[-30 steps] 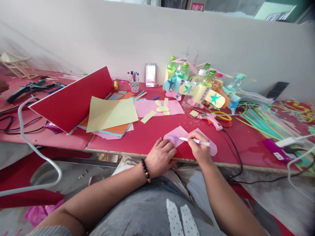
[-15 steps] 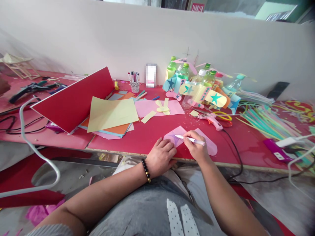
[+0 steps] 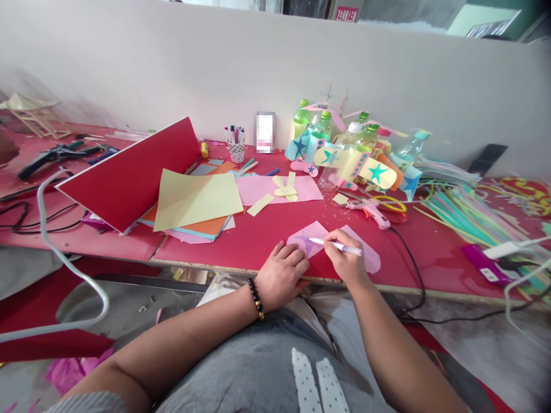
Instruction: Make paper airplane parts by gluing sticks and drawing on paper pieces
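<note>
A white marker pen (image 3: 340, 246) is pinched in my right hand (image 3: 349, 264). Its tip rests on a purple star drawn on a pink paper piece (image 3: 317, 229) with a rounded end. My left hand (image 3: 282, 272) lies flat over the near edge of that piece, fingers stretched out and close together, pressing it to the table. Partly behind my right hand lies a second rounded pink piece (image 3: 371, 258). Beyond the hands, a yellow paper propeller shape (image 3: 284, 189) and a yellow strip (image 3: 260, 205) are on or beside a pink sheet (image 3: 307, 186).
Stacked coloured sheets (image 3: 198, 201) lie left, beside a tilted red board (image 3: 133, 172). A pink glue gun (image 3: 372, 212) with a black cord is at right. Bottles decorated as paper planes (image 3: 357, 155) stand behind. A pen cup (image 3: 236, 151) and phone (image 3: 264, 132) stand by the wall.
The marker and my right hand have shifted slightly to the right, and the star shows more purple filling. My left hand stays in place.
</note>
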`<action>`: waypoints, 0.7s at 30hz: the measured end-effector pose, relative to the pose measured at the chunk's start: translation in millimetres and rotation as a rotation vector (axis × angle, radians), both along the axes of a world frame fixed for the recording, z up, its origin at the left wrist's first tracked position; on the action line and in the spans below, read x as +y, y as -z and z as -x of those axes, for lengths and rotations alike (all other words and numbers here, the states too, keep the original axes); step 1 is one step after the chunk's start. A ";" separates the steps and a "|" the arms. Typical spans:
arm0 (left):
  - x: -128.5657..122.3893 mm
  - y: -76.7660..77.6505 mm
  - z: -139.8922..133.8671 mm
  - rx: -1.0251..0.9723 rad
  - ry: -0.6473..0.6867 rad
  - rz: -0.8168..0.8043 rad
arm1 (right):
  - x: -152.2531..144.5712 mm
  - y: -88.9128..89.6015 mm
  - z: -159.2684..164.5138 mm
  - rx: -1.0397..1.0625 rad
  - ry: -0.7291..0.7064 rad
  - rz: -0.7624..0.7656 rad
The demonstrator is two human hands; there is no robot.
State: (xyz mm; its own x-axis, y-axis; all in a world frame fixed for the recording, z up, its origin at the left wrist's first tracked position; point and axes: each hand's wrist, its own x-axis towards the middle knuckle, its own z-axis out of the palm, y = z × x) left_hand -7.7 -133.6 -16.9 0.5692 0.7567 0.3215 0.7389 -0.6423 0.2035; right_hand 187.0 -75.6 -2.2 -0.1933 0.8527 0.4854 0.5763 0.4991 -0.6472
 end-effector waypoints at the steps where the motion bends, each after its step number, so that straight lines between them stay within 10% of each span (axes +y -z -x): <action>1: 0.0 0.1 0.1 0.002 0.000 0.002 | 0.0 0.2 0.0 0.004 0.002 0.004; 21: -2.2 7.8 2.0 -0.086 -0.018 -0.010 | 2.2 10.7 -3.0 0.274 0.067 0.071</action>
